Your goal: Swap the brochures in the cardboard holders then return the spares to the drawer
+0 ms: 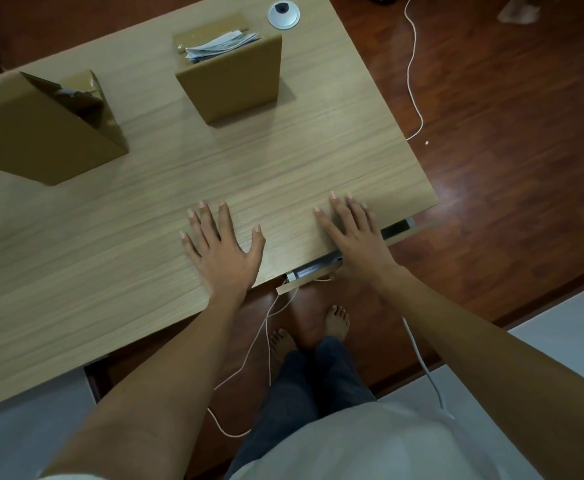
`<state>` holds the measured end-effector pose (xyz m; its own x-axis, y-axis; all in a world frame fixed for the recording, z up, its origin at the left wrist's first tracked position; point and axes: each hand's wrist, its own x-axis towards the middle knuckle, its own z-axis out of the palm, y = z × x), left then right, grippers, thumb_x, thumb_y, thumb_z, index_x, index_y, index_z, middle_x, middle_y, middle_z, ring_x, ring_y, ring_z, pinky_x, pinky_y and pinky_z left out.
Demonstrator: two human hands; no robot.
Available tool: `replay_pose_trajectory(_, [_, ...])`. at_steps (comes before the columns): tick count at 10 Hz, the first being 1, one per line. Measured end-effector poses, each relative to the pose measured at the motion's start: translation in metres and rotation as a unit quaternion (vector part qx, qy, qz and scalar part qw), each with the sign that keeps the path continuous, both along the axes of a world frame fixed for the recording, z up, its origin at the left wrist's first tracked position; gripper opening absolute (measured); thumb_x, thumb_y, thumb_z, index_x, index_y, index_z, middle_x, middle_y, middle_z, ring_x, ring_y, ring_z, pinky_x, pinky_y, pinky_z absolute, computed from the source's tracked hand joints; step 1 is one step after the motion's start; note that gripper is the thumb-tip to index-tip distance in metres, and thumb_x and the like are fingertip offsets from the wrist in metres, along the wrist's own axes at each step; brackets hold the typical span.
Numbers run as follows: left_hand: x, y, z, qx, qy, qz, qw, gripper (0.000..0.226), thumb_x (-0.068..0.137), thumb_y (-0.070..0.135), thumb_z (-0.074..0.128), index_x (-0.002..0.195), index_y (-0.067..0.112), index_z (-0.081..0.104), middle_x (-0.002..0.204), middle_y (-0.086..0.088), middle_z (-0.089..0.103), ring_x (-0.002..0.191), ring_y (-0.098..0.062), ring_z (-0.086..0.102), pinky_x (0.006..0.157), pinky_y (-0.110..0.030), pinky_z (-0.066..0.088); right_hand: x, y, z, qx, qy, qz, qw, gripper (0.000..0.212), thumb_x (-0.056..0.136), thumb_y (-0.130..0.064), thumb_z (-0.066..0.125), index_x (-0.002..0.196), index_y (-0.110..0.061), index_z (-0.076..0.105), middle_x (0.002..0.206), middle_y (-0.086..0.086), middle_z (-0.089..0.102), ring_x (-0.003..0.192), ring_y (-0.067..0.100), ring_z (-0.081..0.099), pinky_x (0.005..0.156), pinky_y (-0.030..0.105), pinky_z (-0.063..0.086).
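On the desk (145, 271), near its front edge, we rest both hands flat and empty: our left hand (223, 249) lies palm-down with fingers spread, and our right hand (353, 233) lies the same way just beside the desk's front right corner, grasping nothing. Below that edge, under our right wrist, the drawer (313, 270) shows only as a narrow strip; we cannot tell whether it is fully closed or what it contains.

Farther back on the desk, well apart from our hands, stand the two cardboard holders. The right holder (231, 84) carries a sheaf of pale brochures (221, 46) poking from its top. The left holder (37, 133) has something dark inside its opening, too shadowed for us to identify.

No loose brochures lie on the desk. We judge that this fits either the very start or the very end of the task, and this view alone will not settle which.

No brand, label or readable writing shows on the holders or brochures.
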<state>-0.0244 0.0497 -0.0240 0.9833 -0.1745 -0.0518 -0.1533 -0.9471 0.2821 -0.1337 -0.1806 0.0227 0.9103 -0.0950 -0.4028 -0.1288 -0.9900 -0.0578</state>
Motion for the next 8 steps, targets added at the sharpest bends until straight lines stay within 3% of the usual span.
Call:
replay_pose_trajectory(2, [-0.001, -0.001, 0.006, 0.002, 0.013, 0.0, 1.0, 0.081, 0.097, 0.07, 0.036, 0.165, 0.028, 0.023, 0.175, -0.008, 0.007, 0.162, -0.028, -0.006, 0.128, -0.057, -0.003, 0.007, 0.001, 0.002, 0.0, -0.034, -0.02, 0.999, 0.116, 0.054, -0.045, 0.093, 0.154, -0.022, 0.037, 0.159, 0.021, 0.033, 0.144, 0.047, 0.032, 0.109, 0.06, 0.033])
replay_pose_trajectory(3, [-0.002, 0.0, 0.006, 0.005, 0.012, 0.0, 1.0, 0.081, 0.097, 0.071, 0.036, 0.165, 0.028, 0.022, 0.175, -0.008, 0.007, 0.162, -0.028, -0.005, 0.128, -0.057, -0.002, 0.01, 0.002, 0.002, 0.001, -0.048, -0.021, 0.999, 0.109, 0.05, -0.041, 0.096, 0.147, -0.021, 0.049, 0.153, 0.021, 0.044, 0.136, 0.047, 0.044, 0.104, 0.059, 0.039])
replay_pose_trajectory(6, [0.001, 0.001, 0.006, 0.008, 0.021, -0.006, 1.0, 0.082, 0.097, 0.075, 0.03, 0.165, 0.031, 0.018, 0.176, -0.004, 0.003, 0.162, -0.024, -0.008, 0.128, -0.054, -0.007, 0.01, 0.0, 0.004, -0.024, -0.063, -0.005, 0.998, 0.097, 0.055, -0.023, 0.094, 0.143, -0.017, 0.055, 0.147, 0.023, 0.05, 0.128, 0.05, 0.052, 0.095, 0.056, 0.049])
replay_pose_trajectory(7, [0.002, 0.001, 0.012, 0.002, 0.061, -0.009, 0.998, 0.082, 0.097, 0.075, 0.028, 0.166, 0.033, 0.012, 0.176, -0.002, -0.006, 0.161, -0.022, -0.016, 0.127, -0.052, -0.012, 0.01, 0.002, 0.006, -0.034, -0.056, -0.004, 0.998, 0.096, 0.058, -0.023, 0.092, 0.145, -0.016, 0.052, 0.149, 0.023, 0.048, 0.13, 0.048, 0.051, 0.097, 0.056, 0.047])
replay_pose_trajectory(8, [0.005, 0.004, 0.024, -0.013, 0.112, -0.03, 0.993, 0.084, 0.099, 0.073, 0.028, 0.167, 0.032, 0.003, 0.174, -0.002, -0.017, 0.158, -0.021, -0.026, 0.124, -0.049, -0.02, 0.015, 0.003, 0.014, -0.03, -0.029, -0.009, 0.999, 0.101, 0.06, -0.044, 0.091, 0.147, -0.018, 0.047, 0.151, 0.021, 0.045, 0.131, 0.041, 0.047, 0.101, 0.052, 0.043])
